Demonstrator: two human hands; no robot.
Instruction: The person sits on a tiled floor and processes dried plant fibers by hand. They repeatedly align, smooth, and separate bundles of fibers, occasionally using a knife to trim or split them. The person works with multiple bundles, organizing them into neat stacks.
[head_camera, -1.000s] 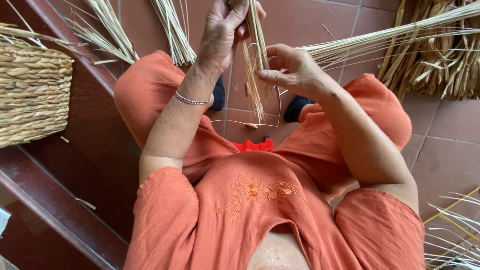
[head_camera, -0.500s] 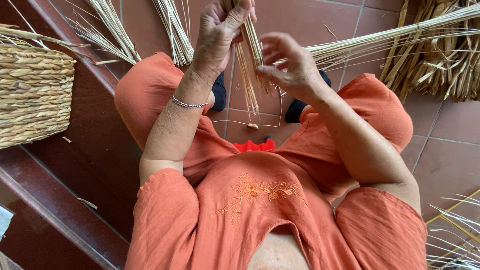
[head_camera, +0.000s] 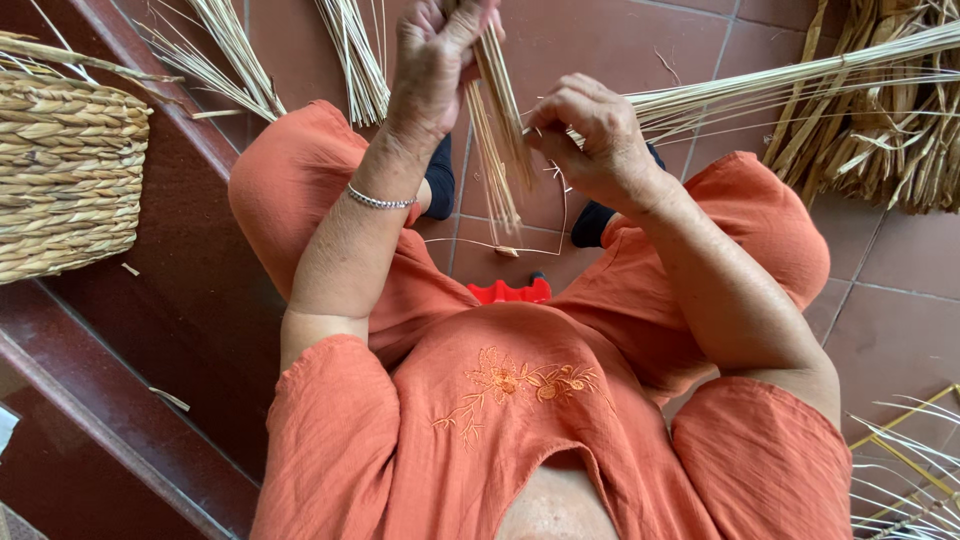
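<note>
the left hand (head_camera: 432, 60) is raised high, forearm upright with a thin silver bracelet (head_camera: 378, 200) at the wrist, and its fingers are closed tight around the upper part of a small bundle of straw stalks (head_camera: 497, 130). the right hand (head_camera: 590, 135) sits lower and just beside it, elbow bent out, wrist cocked, fingers curled in and pinching thin strands at the edge of the bundle. the stalks are pale tan, dry, stiff and narrow, hanging down from the left fist toward the lap, with one fine strand looping below them. the bundle lies between the two hands, gripped by the left and touched at its side by the right. longer straw stems (head_camera: 780, 80) run off to the right from behind the right hand, over a red tiled floor (head_camera: 900, 300). a coarse woven basket (head_camera: 65, 180) of thick braided fibre stands at the left, well apart from the hands. loose orange sleeves (head_camera: 330, 430) cover the upper arms.
</note>
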